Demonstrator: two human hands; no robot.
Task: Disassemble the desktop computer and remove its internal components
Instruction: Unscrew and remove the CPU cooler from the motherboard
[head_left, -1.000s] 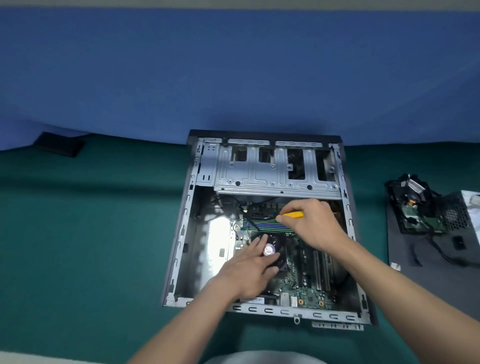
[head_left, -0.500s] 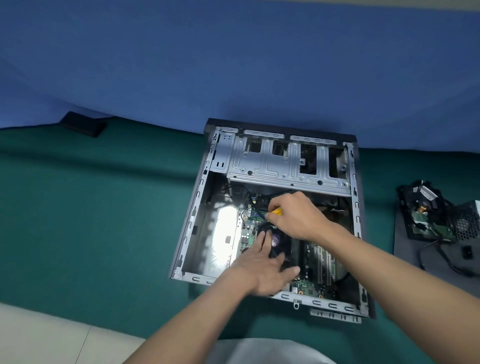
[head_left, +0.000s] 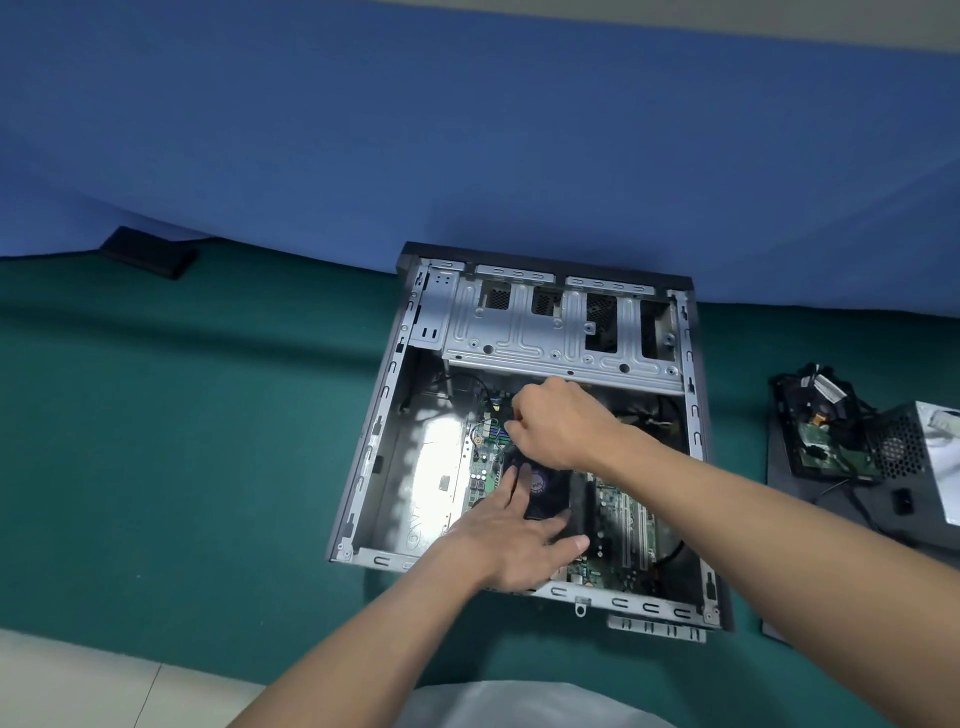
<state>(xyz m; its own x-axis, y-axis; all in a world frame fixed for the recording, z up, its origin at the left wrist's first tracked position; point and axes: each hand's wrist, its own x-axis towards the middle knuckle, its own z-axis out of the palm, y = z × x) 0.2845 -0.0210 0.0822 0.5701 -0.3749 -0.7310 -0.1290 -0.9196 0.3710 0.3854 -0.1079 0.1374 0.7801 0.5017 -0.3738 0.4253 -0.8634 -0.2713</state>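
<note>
An open desktop case (head_left: 363, 467) lies flat on the green table, with a metal drive cage (head_left: 519, 338) across its far end. The green motherboard (head_left: 618, 519) sits inside, carrying a black CPU fan (head_left: 545, 488) with a round label. My left hand (head_left: 509, 545) rests on the near left side of the fan with its fingers stretched over it. Over the fan's far corner, my right hand (head_left: 561, 426) is curled tight. It hides the yellow-handled screwdriver it held a moment before.
Removed parts lie to the right of the case: a grey power supply (head_left: 914, 447) and a black part with a circuit board and cables (head_left: 821, 415), on a dark panel (head_left: 831, 519). A small black object (head_left: 148, 254) lies at the back left. A blue backdrop stands behind.
My right hand moved left and toward the fan's far corner, and the yellow handle went out of sight. My left hand stayed on the fan. The view shifted, so the case sits further right.
</note>
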